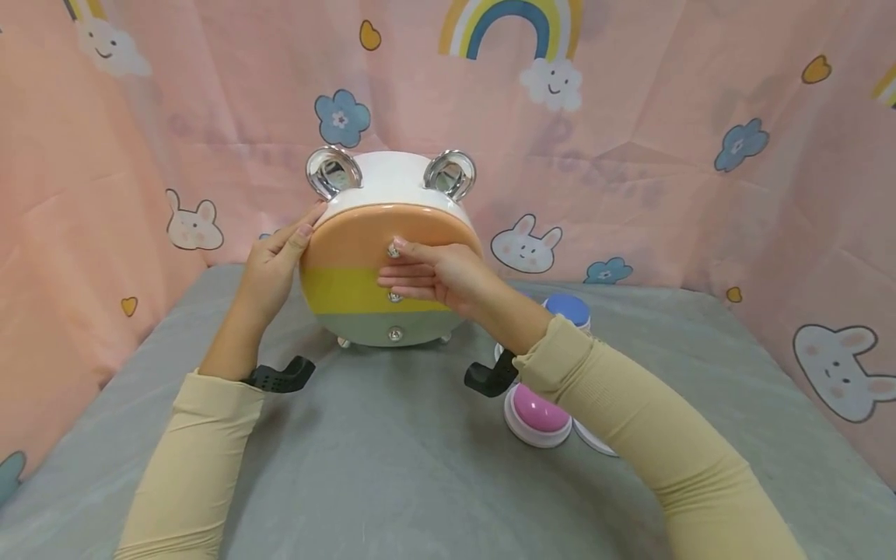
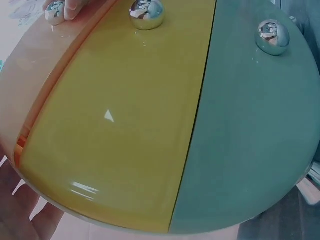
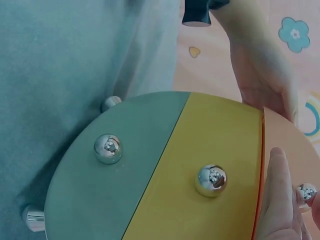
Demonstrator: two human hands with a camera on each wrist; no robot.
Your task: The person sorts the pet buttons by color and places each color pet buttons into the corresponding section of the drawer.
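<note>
Pink printed cloth [image 1: 651,194] hangs behind the grey-covered table [image 1: 364,467]. Our left hand [image 1: 273,263] lies along the side of a round striped chest [image 1: 339,292], fingers fairly straight, as far as the angle lets us judge; the chest stands just right of them. Our right hand [image 1: 444,278] pinches the silver top knob [image 1: 393,250], and behind those fingers the orange drawer [image 1: 357,233] juts out slightly. Right of them, we see a pink dome [image 1: 537,410] and a blue-topped piece [image 1: 567,309].

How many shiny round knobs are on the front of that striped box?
3. The top knob, held by the right hand, is on the orange panel; the middle knob is on the yellow panel; the bottom knob is on the green panel.
</note>
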